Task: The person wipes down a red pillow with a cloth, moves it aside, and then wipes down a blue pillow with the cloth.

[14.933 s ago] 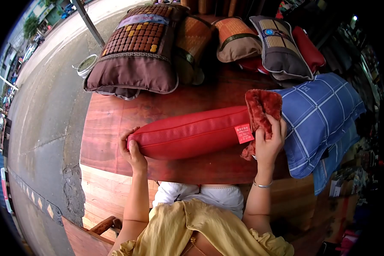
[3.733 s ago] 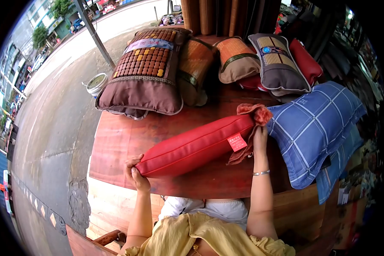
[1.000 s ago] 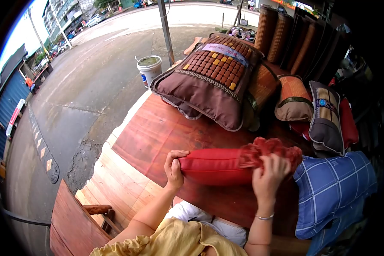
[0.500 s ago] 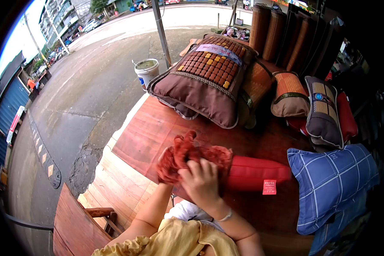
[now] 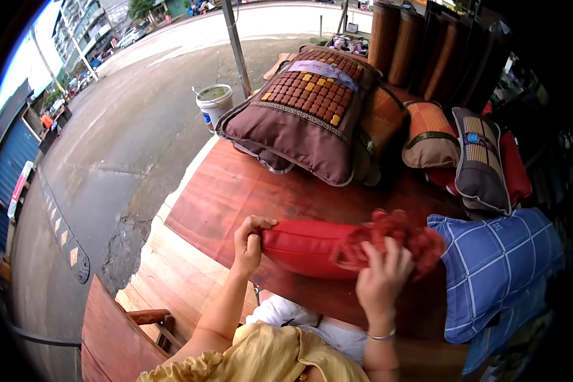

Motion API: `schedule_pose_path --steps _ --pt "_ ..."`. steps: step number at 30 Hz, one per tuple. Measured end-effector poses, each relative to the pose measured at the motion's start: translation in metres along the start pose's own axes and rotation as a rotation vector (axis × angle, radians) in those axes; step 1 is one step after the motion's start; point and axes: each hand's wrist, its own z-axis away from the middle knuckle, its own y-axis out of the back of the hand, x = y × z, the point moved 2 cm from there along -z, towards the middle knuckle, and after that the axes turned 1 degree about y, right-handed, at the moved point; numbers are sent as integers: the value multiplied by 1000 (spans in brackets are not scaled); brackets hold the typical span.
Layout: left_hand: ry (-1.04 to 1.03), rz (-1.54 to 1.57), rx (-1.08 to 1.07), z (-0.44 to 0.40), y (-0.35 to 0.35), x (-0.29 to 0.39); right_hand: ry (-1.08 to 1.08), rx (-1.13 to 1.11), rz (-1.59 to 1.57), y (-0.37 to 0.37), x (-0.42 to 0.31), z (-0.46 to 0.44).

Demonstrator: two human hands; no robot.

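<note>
A long red cushion [image 5: 302, 245] lies across the dark red wooden table [image 5: 235, 181] in front of me. Its left end is pinched in my left hand [image 5: 247, 247], the thumb and fingers closed at the corner. My right hand [image 5: 386, 274] has its fingers closed on a bunched, fluffy red cloth [image 5: 423, 245], pressed on the cushion's right part. The cloth is blurred by motion and hides the cushion's right end. Just right of the cloth lies a blue plaid pillow [image 5: 500, 270].
A large brown pillow with a beaded top [image 5: 299, 121] sits at the table's far side. Smaller orange [image 5: 430, 134] and grey [image 5: 481, 162] pillows are to its right. Rolled mats [image 5: 385, 38] stand behind. A white bucket [image 5: 215, 105] stands on the pavement, left.
The red cloth has moved right with my right hand, from the cushion's left part to its right. My left hand now grips the uncovered left end of the cushion.
</note>
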Motion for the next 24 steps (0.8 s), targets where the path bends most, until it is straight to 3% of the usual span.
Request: schedule_pose_path --steps 5,8,12,14,20,24 --pt "-11 -270 -65 -8 -12 30 195 5 -256 -40 -94 -23" --pt "55 -413 -27 -4 -17 35 233 69 -322 -47 -107 -27" --pt "290 -87 36 0 -12 17 238 32 -342 -33 -81 -23" --pt "75 -63 81 -3 -17 13 189 36 -292 -24 -55 -16" --pt "62 -54 79 -4 -16 8 -99 124 -99 21 41 6" --pt "34 -57 89 -2 -16 5 -56 140 -27 30 55 6"
